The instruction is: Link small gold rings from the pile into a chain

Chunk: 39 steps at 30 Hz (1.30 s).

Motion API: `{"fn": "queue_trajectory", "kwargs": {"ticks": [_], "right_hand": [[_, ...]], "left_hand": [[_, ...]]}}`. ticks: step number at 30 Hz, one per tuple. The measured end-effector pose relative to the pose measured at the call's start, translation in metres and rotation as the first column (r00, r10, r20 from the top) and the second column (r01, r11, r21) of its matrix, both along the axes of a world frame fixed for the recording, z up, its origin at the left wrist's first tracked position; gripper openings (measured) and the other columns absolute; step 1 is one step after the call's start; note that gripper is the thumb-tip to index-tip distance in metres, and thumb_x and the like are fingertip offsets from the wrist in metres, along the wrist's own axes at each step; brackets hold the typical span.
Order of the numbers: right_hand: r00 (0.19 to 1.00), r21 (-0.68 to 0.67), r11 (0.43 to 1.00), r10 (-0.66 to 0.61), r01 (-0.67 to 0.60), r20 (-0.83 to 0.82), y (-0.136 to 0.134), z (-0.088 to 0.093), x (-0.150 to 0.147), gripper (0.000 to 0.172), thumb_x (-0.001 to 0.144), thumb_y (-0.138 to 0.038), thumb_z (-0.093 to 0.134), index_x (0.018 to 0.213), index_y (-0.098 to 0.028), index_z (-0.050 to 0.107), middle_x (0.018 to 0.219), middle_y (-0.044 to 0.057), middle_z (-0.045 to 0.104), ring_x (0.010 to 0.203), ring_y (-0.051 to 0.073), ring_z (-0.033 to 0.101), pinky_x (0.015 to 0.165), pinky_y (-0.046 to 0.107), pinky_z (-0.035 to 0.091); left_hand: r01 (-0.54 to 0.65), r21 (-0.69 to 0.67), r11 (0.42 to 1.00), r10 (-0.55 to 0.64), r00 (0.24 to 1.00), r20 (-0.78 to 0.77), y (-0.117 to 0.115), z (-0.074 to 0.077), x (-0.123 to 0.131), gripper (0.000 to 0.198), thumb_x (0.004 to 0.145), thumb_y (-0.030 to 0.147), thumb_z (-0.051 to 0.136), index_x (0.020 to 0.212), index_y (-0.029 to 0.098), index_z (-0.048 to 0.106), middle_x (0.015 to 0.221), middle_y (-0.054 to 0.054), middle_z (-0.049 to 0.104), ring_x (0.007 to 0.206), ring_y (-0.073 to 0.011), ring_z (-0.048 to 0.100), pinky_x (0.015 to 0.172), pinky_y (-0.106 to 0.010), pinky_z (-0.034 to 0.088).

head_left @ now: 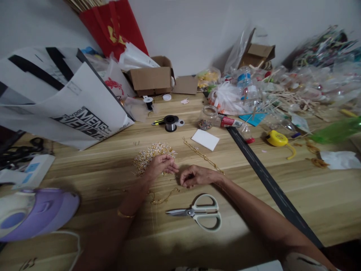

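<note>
My left hand (pixel 161 166) is open, its fingers stretched to the right over the near edge of a pile of small gold and clear beads (pixel 149 156). Close beside it, my right hand (pixel 199 176) has thumb and fingers curled together in a pinch; whatever may be between them is too small to make out. A gold beaded chain (pixel 165 198) lies on the wooden table just below the hands. Another gold chain (pixel 201 154) runs behind the right hand and wrist. Scissors with pale handles (pixel 204 212) lie nearer me, blades pointing left.
Beyond the beads are a wire spool (pixel 170 123), a white card (pixel 205 140) and a glass jar (pixel 208 117). A white paper bag (pixel 76 109) and a purple appliance (pixel 47 214) stand left. On the right lie a yellow tape measure (pixel 276 138) and cluttered plastic bottles.
</note>
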State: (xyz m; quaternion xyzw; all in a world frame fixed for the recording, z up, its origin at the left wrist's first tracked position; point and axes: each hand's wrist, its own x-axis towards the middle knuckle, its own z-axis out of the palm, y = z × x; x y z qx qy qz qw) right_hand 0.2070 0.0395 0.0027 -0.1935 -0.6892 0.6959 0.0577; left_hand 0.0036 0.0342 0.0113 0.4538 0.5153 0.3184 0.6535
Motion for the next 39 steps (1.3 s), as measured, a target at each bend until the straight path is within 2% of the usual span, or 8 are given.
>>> {"fn": "queue_trajectory", "kwargs": {"ticks": [8, 24, 27, 29, 32, 34, 37, 39], "right_hand": [[1.000, 0.012, 1.000, 0.010, -0.009, -0.001, 0.001, 0.001, 0.000, 0.018, 0.082, -0.028, 0.059, 0.083, -0.010, 0.060, 0.070, -0.001, 0.053, 0.057, 0.005, 0.048, 0.055, 0.018, 0.043], [0.998, 0.040, 0.999, 0.025, -0.022, -0.058, 0.002, -0.004, 0.001, 0.022, 0.083, -0.033, 0.059, 0.082, -0.011, 0.060, 0.072, 0.000, 0.054, 0.060, 0.006, 0.052, 0.057, 0.018, 0.044], [0.998, 0.011, 1.000, 0.014, -0.014, -0.054, 0.002, -0.004, 0.001, 0.019, 0.082, -0.030, 0.060, 0.082, -0.011, 0.060, 0.070, -0.001, 0.053, 0.057, 0.005, 0.050, 0.055, 0.017, 0.043], [0.999, 0.002, 1.000, 0.009, -0.009, -0.034, 0.002, -0.005, 0.000, 0.017, 0.082, -0.027, 0.061, 0.083, -0.011, 0.060, 0.069, -0.002, 0.053, 0.055, 0.004, 0.049, 0.055, 0.017, 0.042], [1.000, 0.007, 1.000, 0.002, -0.002, -0.011, 0.002, -0.007, 0.001, 0.014, 0.082, -0.025, 0.060, 0.083, -0.011, 0.061, 0.068, -0.002, 0.055, 0.056, 0.004, 0.051, 0.056, 0.017, 0.043], [1.000, 0.002, 1.000, -0.001, 0.001, -0.006, 0.002, -0.008, 0.001, 0.013, 0.082, -0.024, 0.059, 0.084, -0.011, 0.061, 0.069, -0.002, 0.056, 0.057, 0.005, 0.052, 0.056, 0.017, 0.042], [1.000, -0.010, 1.000, 0.002, -0.002, -0.010, 0.002, -0.008, 0.002, 0.012, 0.082, -0.023, 0.059, 0.085, -0.011, 0.062, 0.071, -0.001, 0.056, 0.058, 0.004, 0.052, 0.057, 0.016, 0.043], [1.000, -0.011, 1.000, 0.001, -0.001, -0.012, 0.002, -0.008, 0.002, 0.012, 0.082, -0.022, 0.060, 0.085, -0.011, 0.062, 0.071, -0.001, 0.056, 0.057, 0.004, 0.052, 0.057, 0.016, 0.042]], "left_hand": [[0.013, 0.022, 1.000, -0.013, 1.000, -0.005, 0.001, -0.005, 0.000, 0.032, 0.072, 0.041, 0.065, 0.078, 0.015, 0.048, 0.067, -0.004, 0.070, 0.059, -0.0159, 0.068, 0.055, -0.023, 0.052], [0.036, 0.032, 0.999, -0.035, 0.999, -0.007, 0.001, -0.001, 0.000, 0.036, 0.079, 0.053, 0.052, 0.083, 0.020, 0.036, 0.065, -0.003, 0.071, 0.056, -0.0168, 0.068, 0.050, -0.022, 0.050], [0.023, 0.077, 0.997, -0.020, 0.999, -0.040, 0.001, 0.001, 0.001, 0.036, 0.080, 0.053, 0.049, 0.082, 0.020, 0.035, 0.067, -0.004, 0.071, 0.054, -0.0162, 0.068, 0.045, -0.019, 0.046], [0.017, 0.158, 0.987, 0.001, 0.993, -0.119, -0.001, 0.004, 0.002, 0.032, 0.082, 0.051, 0.046, 0.082, 0.020, 0.036, 0.072, -0.004, 0.071, 0.047, -0.0134, 0.064, 0.039, -0.017, 0.040], [0.073, 0.341, 0.937, 0.046, 0.943, -0.330, -0.004, 0.009, 0.001, 0.023, 0.088, 0.042, 0.040, 0.083, 0.019, 0.040, 0.080, -0.004, 0.070, 0.037, -0.0072, 0.054, 0.039, -0.018, 0.037], [0.154, 0.469, 0.870, 0.101, 0.875, -0.474, -0.006, 0.014, -0.001, 0.019, 0.089, 0.035, 0.038, 0.081, 0.019, 0.045, 0.080, -0.002, 0.068, 0.040, -0.0062, 0.051, 0.046, -0.020, 0.040], [0.239, 0.636, 0.734, 0.258, 0.769, -0.586, -0.004, 0.022, -0.007, 0.018, 0.087, 0.029, 0.043, 0.075, 0.018, 0.053, 0.075, -0.002, 0.062, 0.062, -0.0119, 0.056, 0.060, -0.024, 0.044], [0.232, 0.713, 0.662, 0.338, 0.757, -0.560, -0.002, 0.026, -0.014, 0.017, 0.084, 0.027, 0.047, 0.074, 0.017, 0.056, 0.081, -0.004, 0.061, 0.074, -0.0146, 0.056, 0.067, -0.026, 0.045]]}}
